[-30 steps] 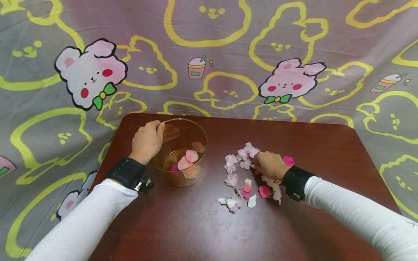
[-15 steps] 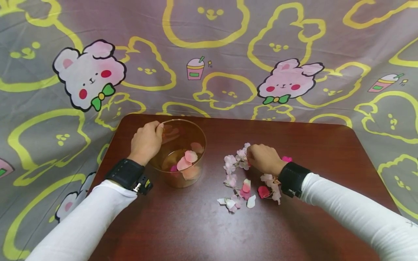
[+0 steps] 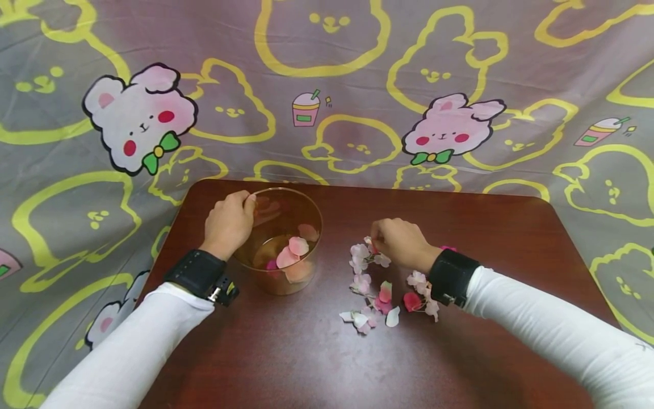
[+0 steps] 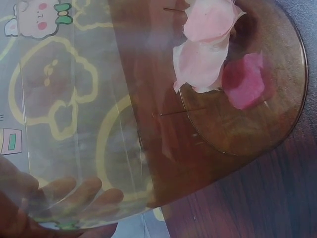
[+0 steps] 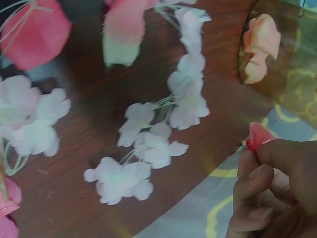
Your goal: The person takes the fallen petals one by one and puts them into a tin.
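Note:
A clear amber plastic bowl (image 3: 286, 284) stands on the left of the table, with pink petals (image 3: 288, 257) inside it. My left hand (image 3: 229, 224) grips its rim at the left, and in the left wrist view its fingers (image 4: 79, 193) show at the wall. A small red-pink petal (image 5: 259, 135) is pinched between the thumb and finger of my right hand (image 3: 403, 241), raised above the table to the right of the bowl. Below and around that hand lie pale pink blossom sprigs (image 3: 360, 255).
A red petal (image 3: 411, 301), a white petal (image 3: 392, 317) and a pink-and-white petal (image 3: 385, 291) lie among the sprigs on the brown table (image 3: 306, 358). Patterned cloth (image 3: 357, 68) hangs behind the table's far edge.
My right hand has moved left, from over the right part of the blossoms towards the bowl, lifting the red-pink petal. The left hand and bowl have stayed in place.

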{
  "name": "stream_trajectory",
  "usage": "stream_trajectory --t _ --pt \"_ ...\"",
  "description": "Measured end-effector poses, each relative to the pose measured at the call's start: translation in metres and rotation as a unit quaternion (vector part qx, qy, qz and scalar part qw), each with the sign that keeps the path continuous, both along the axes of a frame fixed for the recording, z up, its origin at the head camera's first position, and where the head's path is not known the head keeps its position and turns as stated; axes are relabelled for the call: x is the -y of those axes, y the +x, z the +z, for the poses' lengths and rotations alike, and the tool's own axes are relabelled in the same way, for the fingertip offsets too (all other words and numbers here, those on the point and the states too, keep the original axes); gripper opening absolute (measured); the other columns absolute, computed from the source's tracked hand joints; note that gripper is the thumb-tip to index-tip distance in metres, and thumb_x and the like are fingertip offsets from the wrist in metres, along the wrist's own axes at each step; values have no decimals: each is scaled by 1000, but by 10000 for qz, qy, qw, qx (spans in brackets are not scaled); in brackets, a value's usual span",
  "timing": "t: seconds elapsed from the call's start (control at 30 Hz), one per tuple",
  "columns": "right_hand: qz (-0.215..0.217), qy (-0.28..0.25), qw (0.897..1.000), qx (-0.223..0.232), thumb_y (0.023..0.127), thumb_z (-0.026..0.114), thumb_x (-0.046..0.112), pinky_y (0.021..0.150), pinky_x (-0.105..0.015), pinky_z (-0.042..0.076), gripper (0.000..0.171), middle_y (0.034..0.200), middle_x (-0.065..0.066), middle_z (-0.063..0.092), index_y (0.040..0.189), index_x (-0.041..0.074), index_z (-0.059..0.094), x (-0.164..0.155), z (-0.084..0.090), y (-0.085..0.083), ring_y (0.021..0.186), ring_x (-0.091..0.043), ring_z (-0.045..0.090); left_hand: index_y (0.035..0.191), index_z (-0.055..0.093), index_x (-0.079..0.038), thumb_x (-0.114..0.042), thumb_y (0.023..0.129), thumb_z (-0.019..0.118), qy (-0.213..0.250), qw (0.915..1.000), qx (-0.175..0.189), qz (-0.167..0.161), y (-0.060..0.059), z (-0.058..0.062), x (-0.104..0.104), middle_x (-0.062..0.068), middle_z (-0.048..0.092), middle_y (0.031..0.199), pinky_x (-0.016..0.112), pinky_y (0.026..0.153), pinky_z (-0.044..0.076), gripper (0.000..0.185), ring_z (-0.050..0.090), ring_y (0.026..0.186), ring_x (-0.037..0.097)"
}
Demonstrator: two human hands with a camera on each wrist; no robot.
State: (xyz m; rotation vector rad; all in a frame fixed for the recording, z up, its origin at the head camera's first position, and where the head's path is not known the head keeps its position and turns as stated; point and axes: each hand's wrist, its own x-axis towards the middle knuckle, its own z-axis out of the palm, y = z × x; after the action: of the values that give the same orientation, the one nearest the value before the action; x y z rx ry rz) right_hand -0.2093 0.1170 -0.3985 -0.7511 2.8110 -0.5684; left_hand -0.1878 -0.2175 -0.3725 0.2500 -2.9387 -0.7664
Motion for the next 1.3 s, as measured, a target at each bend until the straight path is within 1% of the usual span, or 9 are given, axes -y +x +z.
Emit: stream_trajectory --t 0.1,0.23,0.57,0.7,0.83,1.0,1.17,1.23,1.3 --pt "78 -51 9999 -124 93 70 13 62 -30 48 4 85 -1 71 89 13 71 5 3 2 75 -16 61 103 63 -6 -32 109 38 1 10000 1 -10 0 0 0 23 68 100 61 76 47 36 66 101 51" --pt "153 -142 9992 -331 93 70 14 59 -29 46 4 85 0 72 89 14 71 12 8 1 75 -14 63 102 63 -6 -32 109 38 3 10000 -6 -23 0 -1 0 22 67 96 60 75 47 37 66 98 49" --pt "260 -608 9958 -632 93 67 11 52 -26 39 6 81 -1 70 89 12 71 26 29 -3 64 -12 54 106 64 -5 -32 109 38 -16 10000 22 -13 -1 0 0 24 68 102 62 78 47 37 65 103 52" --pt "289 -726 9936 -814 94 65 11 50 -27 35 8 79 1 68 88 13 70 35 40 -1 62 -11 50 106 64 -5 -32 109 38 -9 10000 18 -7 -1 0 0 25 68 105 63 79 47 37 65 104 52" --pt "376 -908 9913 -878 95 64 11 50 -27 33 8 76 2 66 88 14 68 46 49 2 60 -11 48 106 64 -5 -31 109 38 -18 10000 -2 6 0 0 1 25 68 105 63 78 47 37 65 104 53" --pt "496 -1089 9890 -867 96 65 11 52 -26 35 6 80 1 67 90 13 67 59 57 8 63 -12 52 107 64 -4 -31 109 39 -29 10000 -51 -12 0 0 2 26 68 103 62 76 47 37 65 102 53" --pt "530 -977 9893 -946 96 66 15 54 -27 39 5 86 2 71 92 15 68 69 62 12 67 -12 55 111 63 -3 -31 109 39 -14 10000 -6 -2 1 1 1 28 68 108 64 79 47 37 64 105 54" --pt "533 -917 9899 -938 96 67 16 56 -28 41 4 89 2 73 93 15 69 73 64 14 69 -12 57 113 63 -3 -30 109 39 -2 10000 18 -2 1 1 0 27 68 107 63 78 47 37 64 104 53" --pt "527 -858 9905 -933 96 68 17 58 -29 43 4 89 2 73 92 16 69 77 64 16 71 -11 58 110 63 -3 -31 109 39 -8 10000 5 -14 0 0 0 28 68 107 63 78 47 36 64 103 54"
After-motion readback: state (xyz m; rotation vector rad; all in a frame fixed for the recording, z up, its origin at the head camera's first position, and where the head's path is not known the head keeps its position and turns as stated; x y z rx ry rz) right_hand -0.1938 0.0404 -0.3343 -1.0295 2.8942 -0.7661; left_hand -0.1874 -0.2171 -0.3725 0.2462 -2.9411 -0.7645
